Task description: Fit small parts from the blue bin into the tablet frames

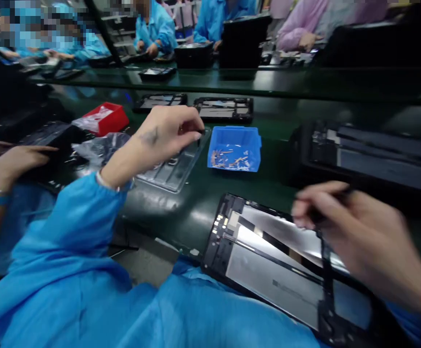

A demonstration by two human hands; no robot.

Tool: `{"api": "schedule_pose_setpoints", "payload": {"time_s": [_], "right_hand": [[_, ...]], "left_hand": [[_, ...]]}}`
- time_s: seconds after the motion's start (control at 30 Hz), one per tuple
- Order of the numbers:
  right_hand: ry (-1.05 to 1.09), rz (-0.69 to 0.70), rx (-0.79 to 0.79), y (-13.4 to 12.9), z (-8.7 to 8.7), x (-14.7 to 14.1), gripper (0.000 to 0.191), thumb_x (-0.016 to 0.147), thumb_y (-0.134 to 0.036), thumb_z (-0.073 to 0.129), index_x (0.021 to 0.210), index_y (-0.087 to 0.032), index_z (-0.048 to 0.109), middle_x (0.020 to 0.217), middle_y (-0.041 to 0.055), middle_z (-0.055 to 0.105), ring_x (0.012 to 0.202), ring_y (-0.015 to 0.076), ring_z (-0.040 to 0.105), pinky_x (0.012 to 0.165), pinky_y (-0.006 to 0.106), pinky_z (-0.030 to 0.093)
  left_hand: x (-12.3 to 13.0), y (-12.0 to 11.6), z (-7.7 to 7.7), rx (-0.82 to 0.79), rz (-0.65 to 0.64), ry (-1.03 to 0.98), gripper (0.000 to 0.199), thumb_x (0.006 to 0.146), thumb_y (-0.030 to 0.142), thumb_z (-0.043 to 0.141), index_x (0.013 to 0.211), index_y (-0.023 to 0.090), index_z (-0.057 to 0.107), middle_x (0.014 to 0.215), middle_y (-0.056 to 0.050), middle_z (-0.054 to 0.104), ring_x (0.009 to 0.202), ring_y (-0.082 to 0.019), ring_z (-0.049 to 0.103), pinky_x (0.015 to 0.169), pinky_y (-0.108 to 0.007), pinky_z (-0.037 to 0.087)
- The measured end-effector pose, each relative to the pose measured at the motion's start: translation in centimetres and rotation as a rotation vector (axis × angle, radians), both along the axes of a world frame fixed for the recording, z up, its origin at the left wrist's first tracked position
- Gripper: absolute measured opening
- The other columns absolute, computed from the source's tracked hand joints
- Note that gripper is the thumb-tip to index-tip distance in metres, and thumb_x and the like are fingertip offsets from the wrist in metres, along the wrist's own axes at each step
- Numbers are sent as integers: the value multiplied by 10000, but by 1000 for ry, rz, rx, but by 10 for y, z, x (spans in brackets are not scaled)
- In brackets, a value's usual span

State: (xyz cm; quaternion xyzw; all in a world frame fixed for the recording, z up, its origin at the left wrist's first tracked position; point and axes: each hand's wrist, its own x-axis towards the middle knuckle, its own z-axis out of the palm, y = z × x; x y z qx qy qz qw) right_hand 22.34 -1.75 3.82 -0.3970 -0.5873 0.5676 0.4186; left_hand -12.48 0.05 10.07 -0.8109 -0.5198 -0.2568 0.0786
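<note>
My left hand (172,130) is raised above a clear plastic tray (176,179), its thumb and fingers pinched together. A tiny dark piece shows at the fingertips, too small to name. Slightly blurred, my right hand (355,232) hovers over an opened tablet (276,275), fingers curled around something dark that I cannot make out. The tablet lies tilted at the table's near edge, with silver battery panels, dark flex strips and small boards exposed. Just right of the plastic tray stands a blue bin (234,150) with small orange-brown strips and clear bits inside.
A red box (112,118) and crumpled clear bags (101,147) sit at the left. Two opened tablets (225,108) lie behind the tray. More tablet parts rest on a black stack (377,154) at right. A neighbour's hand (22,164) is at far left. Co-workers sit across the table.
</note>
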Motion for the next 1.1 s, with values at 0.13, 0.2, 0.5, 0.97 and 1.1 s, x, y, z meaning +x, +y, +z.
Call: {"api": "schedule_pose_setpoints", "payload": {"time_s": [0.13,0.2,0.5,0.97,1.1], "right_hand": [[172,264,-343,2,2,-35,318,958,-467,641,906,-173,748,697,-7,584,578,73,467,542,216,406],[238,237,-363,4,-2,-39,288,924,-450,699,846,-175,740,671,-25,536,599,68,449,558,206,381],[207,111,-194,5,-6,-29,179,824,-327,806,797,-183,704,631,-50,555,580,73,455,544,219,356],[-380,-26,580,0,-2,-25,134,934,-220,642,879,-151,744,722,-13,665,650,97,557,601,238,405],[-386,-36,586,-2,-2,-27,129,933,-205,636,879,-144,737,719,-17,658,637,88,534,596,230,401]], "left_hand": [[85,-40,-15,551,-418,337,166,998,158,595,1080,90,722,958,-105,704,898,-250,669,729,-354,567],[106,-46,-31,673,-613,465,187,993,173,621,1110,77,730,995,-103,711,963,-258,676,774,-344,588],[120,-28,-53,670,-792,426,170,1001,151,599,1071,102,746,1026,-88,711,981,-229,692,817,-314,622],[114,-31,-43,321,-446,210,99,1022,75,558,1042,46,651,952,-122,690,830,-227,678,681,-317,579],[117,-34,-43,341,-428,261,115,1032,68,513,1000,71,624,886,-95,662,783,-202,640,664,-298,538]]}}
